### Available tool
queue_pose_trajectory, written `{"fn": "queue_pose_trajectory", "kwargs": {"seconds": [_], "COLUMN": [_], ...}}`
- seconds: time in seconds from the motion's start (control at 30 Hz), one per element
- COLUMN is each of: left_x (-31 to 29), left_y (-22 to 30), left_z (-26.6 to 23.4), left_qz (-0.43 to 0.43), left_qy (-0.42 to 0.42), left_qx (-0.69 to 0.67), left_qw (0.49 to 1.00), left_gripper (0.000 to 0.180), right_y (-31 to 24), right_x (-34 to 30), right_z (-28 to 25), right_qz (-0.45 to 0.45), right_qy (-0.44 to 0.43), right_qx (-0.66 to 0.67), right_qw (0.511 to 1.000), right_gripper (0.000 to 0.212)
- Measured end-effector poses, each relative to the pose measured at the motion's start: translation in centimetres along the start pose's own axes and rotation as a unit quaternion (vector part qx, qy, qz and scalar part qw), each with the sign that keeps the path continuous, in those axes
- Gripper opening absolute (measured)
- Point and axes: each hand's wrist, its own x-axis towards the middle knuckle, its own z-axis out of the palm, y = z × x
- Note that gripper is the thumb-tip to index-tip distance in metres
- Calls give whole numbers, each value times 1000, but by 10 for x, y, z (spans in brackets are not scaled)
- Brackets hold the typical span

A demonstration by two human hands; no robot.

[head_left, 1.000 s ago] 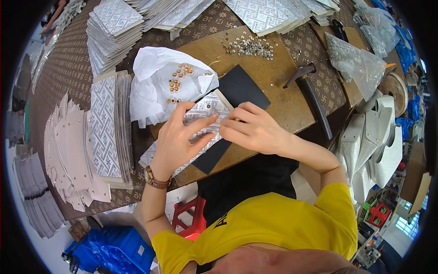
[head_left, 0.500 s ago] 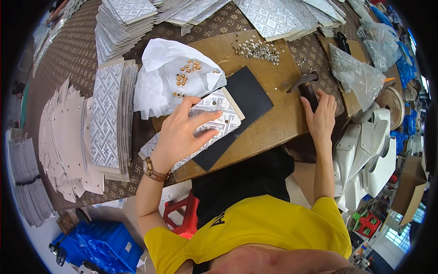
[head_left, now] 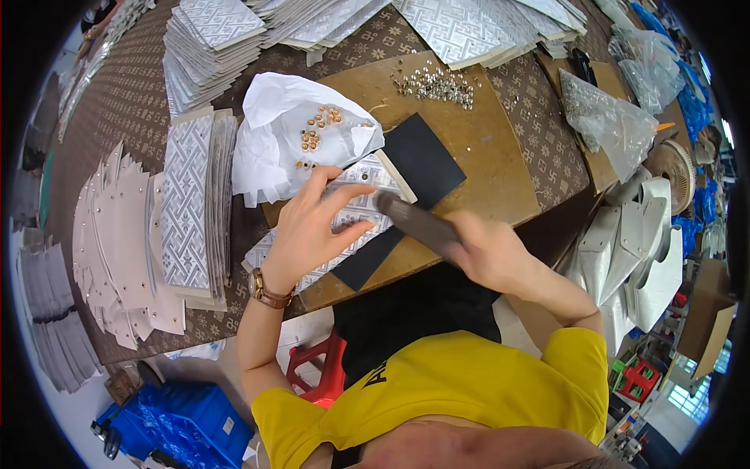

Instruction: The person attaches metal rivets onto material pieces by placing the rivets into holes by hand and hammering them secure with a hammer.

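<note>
My left hand (head_left: 306, 227) rests on a silver-and-white patterned panel (head_left: 375, 169), its fingers spread and apart. The thumb and forefinger lie on either side of a small patch of the panel, where small dark round pieces show. In my right hand (head_left: 494, 254) is a hammer (head_left: 422, 225), smeared by motion, with its striking end over the panel beside my left fingertips. Beneath the panel lies a black mat (head_left: 428, 156) on a brown board (head_left: 500, 172). Gold studs (head_left: 311, 141) sit on crumpled white paper (head_left: 273, 102) just beyond my left hand.
Loose silver studs (head_left: 445, 87) are scattered at the board's far side. Stacked patterned panels (head_left: 186, 199) and studded pale pieces (head_left: 117, 242) stand at left. More stacks (head_left: 215, 47) line the back. A clear bag (head_left: 609, 125) and white folded pieces (head_left: 633, 250) are at right.
My right hand has lifted the hammer from the board's right side and swung it left over the panel. My left hand has stayed nearly in place.
</note>
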Motion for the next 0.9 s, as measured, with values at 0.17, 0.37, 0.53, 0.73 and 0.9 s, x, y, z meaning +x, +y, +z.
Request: {"fn": "queue_pose_trajectory", "kwargs": {"seconds": [0.17, 0.37, 0.53, 0.73, 0.9], "left_x": [-4, -8, 6, 12, 1], "left_y": [-1, -14, -43, -59, -56], "left_z": [-4, -14, -15, 10, 15], "left_qz": [-26, -40, -134, -69, -71], "left_qy": [-18, 24, -76, -275, -247], "left_qx": [-24, -140, -716, -908, -929], "left_qw": [999, 989, 681, 307, 268], "left_gripper": [48, 44, 51, 68, 76], "right_y": [6, 63, 74, -20, -15], "right_x": [0, -8, 8, 83, 125], "right_z": [-4, -36, -39, 11, 25], "right_qz": [30, 123, -24, -145, -80], "right_qy": [137, 290, 366, 133, -32], "right_qx": [-29, -255, -279, 290, 406], "right_qw": [990, 914, 888, 937, 910], "right_gripper": [36, 19, 18, 18, 19]}}
